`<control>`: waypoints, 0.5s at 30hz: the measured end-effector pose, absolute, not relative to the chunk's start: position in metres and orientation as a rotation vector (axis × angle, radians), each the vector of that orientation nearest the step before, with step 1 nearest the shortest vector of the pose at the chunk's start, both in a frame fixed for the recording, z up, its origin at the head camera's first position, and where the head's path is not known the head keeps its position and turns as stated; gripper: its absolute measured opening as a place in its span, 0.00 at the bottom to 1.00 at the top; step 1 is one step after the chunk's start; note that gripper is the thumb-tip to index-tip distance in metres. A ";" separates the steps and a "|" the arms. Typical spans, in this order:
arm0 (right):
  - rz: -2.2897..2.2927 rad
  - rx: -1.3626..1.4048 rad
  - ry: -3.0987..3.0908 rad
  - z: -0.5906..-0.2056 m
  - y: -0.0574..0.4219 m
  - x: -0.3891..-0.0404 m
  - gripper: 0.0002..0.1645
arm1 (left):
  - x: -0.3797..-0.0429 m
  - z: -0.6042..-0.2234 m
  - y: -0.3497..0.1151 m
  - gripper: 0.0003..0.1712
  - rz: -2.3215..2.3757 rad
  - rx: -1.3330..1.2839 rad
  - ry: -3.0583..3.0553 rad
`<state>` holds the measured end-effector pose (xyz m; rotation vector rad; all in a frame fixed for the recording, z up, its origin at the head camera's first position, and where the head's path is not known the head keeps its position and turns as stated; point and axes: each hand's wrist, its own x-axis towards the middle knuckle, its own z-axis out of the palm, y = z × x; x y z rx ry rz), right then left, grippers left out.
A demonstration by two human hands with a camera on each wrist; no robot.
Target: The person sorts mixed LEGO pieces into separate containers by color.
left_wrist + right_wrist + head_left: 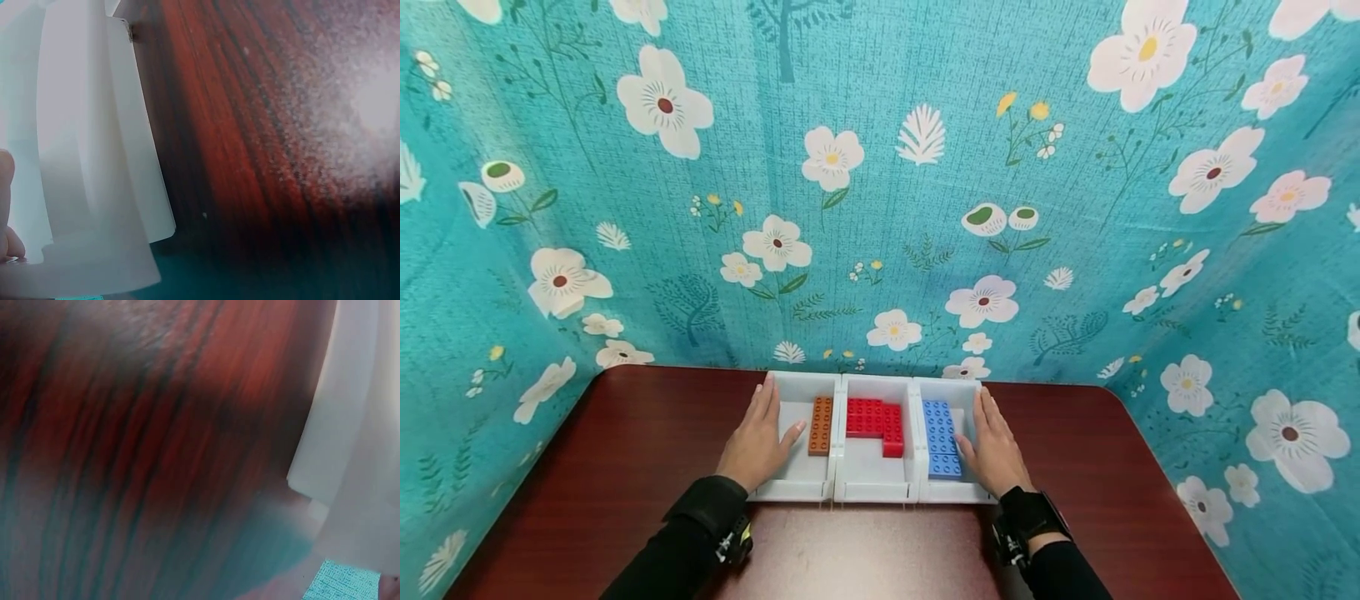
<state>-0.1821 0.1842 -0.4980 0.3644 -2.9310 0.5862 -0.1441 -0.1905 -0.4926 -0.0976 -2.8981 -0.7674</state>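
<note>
Three white bins stand side by side: a left bin, a middle bin and a right bin. Brown toy bricks lie along the left bin's right wall. Red bricks occupy the upper part of the middle bin, and blue bricks line the left side of the right one. My left hand rests along the left bin's outer wall, fingers straight, thumb over the inside. Mirroring it, my right hand lies straight-fingered against the right bin's outer wall, its thumb near the blue bricks.
The bins sit on a dark reddish wooden table towards its far edge. Behind and on both sides hangs a teal floral cloth. In the left wrist view, the bin's pale wall stands beside the wood grain.
</note>
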 end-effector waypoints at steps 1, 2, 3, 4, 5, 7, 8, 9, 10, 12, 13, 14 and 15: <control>0.593 0.367 -2.936 -0.498 0.185 -0.181 0.49 | -0.144 -0.492 -0.190 0.48 -0.771 -0.102 -2.900; 0.597 0.371 -2.941 -0.498 0.185 -0.180 0.48 | -0.143 -0.492 -0.190 0.48 -0.775 -0.106 -2.901; 0.607 0.374 -2.947 -0.498 0.185 -0.180 0.48 | -0.143 -0.492 -0.190 0.47 -0.783 -0.111 -2.901; 0.604 0.376 -2.957 -0.498 0.186 -0.179 0.48 | -0.142 -0.491 -0.190 0.47 -0.794 -0.115 -2.901; 0.606 0.378 -2.963 -0.497 0.186 -0.179 0.47 | -0.141 -0.490 -0.190 0.46 -0.806 -0.118 -2.902; 0.605 0.379 -2.972 -0.497 0.186 -0.178 0.46 | -0.140 -0.489 -0.191 0.46 -0.816 -0.122 -2.907; 0.608 0.378 -2.972 -0.497 0.186 -0.178 0.46 | -0.139 -0.489 -0.191 0.45 -0.819 -0.127 -2.908; 0.606 0.377 -2.972 -0.497 0.186 -0.177 0.46 | -0.139 -0.489 -0.191 0.44 -0.822 -0.129 -2.908; 0.607 0.379 -2.967 -0.497 0.187 -0.176 0.46 | -0.138 -0.489 -0.191 0.44 -0.822 -0.132 -2.908; 0.613 0.389 -2.951 -0.498 0.187 -0.174 0.46 | -0.137 -0.491 -0.192 0.44 -0.809 -0.138 -2.908; 0.623 0.398 -2.940 -0.498 0.188 -0.172 0.46 | -0.136 -0.491 -0.192 0.44 -0.807 -0.141 -2.903; 0.630 0.407 -2.927 -0.498 0.188 -0.171 0.47 | -0.135 -0.491 -0.192 0.45 -0.807 -0.143 -2.899; 0.640 0.416 -2.916 -0.499 0.189 -0.169 0.47 | -0.135 -0.492 -0.192 0.45 -0.800 -0.147 -2.897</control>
